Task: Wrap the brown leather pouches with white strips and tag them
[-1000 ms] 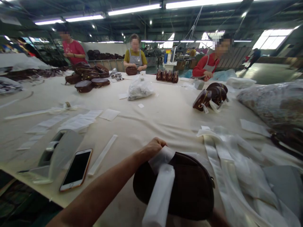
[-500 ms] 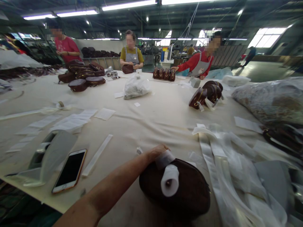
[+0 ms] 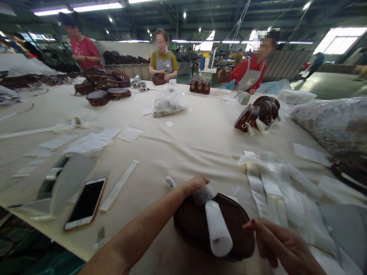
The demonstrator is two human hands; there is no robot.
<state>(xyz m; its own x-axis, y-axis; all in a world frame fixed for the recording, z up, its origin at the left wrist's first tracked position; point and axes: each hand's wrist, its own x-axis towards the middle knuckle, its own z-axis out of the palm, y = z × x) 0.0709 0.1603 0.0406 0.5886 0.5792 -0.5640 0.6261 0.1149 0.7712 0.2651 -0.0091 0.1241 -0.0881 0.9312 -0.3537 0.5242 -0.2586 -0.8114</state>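
Bag (image 3: 193, 223) lies toward five o'clock on the counter (image 3: 183, 152), left hand (image 3: 197, 183) curled at its eleven, hold hidden, right hand (image 3: 279, 240) at its three, fingers loose and seemingly empty; handling its white roll (image 3: 219, 229) seems in hand, probably calling for a light right-hand grip.

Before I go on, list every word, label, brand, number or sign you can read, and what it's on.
No readable text anywhere.
Dark brown leather bag: none visible.
White rolled sheet: none visible.
White-framed rectangular smartphone: dark, no text visible.
Small whitish piece near the bag: marks too small.
Grey cloth apron: print too small.
Pink short-sleeved shirt: print too blurred.
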